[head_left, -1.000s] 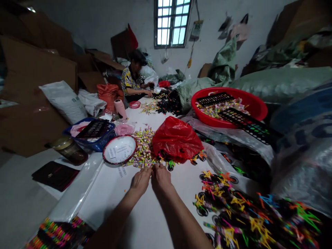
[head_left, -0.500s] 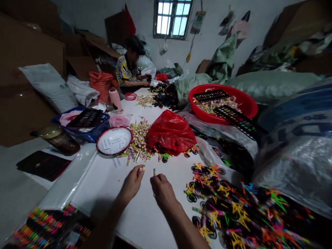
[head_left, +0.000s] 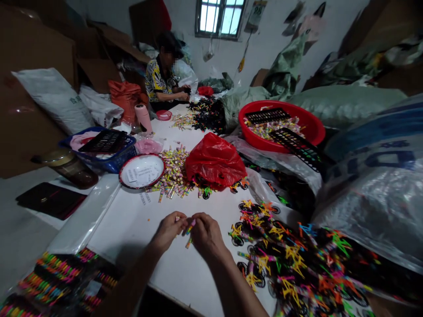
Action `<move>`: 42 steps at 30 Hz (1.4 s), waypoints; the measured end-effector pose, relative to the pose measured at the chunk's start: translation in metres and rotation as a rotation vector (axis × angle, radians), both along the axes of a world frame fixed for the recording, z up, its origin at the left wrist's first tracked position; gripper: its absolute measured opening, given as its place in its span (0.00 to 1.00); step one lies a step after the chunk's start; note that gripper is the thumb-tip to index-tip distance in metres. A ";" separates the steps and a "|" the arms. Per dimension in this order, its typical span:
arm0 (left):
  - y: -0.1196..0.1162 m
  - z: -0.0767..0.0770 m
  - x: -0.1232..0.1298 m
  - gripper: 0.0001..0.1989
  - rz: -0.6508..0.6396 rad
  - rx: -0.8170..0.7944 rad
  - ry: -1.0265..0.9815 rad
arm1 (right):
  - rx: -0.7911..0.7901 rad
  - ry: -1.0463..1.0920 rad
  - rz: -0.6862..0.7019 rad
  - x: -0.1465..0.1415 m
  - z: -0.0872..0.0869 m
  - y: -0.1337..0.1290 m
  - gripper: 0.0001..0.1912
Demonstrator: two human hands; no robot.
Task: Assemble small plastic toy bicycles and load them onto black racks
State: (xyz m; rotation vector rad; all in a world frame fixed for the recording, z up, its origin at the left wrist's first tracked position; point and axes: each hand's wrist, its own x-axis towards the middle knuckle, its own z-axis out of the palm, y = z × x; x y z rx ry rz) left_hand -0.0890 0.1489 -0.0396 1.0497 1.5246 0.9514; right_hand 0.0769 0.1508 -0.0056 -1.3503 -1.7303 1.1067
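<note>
The left hand (head_left: 168,231) and the right hand (head_left: 206,235) meet above a white table (head_left: 128,233), both curled closed with the fingers pinching inward. Between them sits a short, thin multicoloured striped stick (head_left: 190,227), its long axis tilted, the near end low and left, the far end up and right. The right fingers cover part of it, so one piece or two cannot be told. Whether the left fingertips hold anything is hidden. Farther away lies a heap of pastel striped pieces (head_left: 168,169) beside a red plastic bag (head_left: 214,160); to the right spreads a mound of black wheeled toys with neon spokes (head_left: 267,246).
</note>
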 end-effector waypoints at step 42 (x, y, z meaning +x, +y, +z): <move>-0.061 0.014 0.032 0.23 0.260 -0.129 -0.955 | -0.259 -0.251 0.313 -0.004 0.024 -0.007 0.10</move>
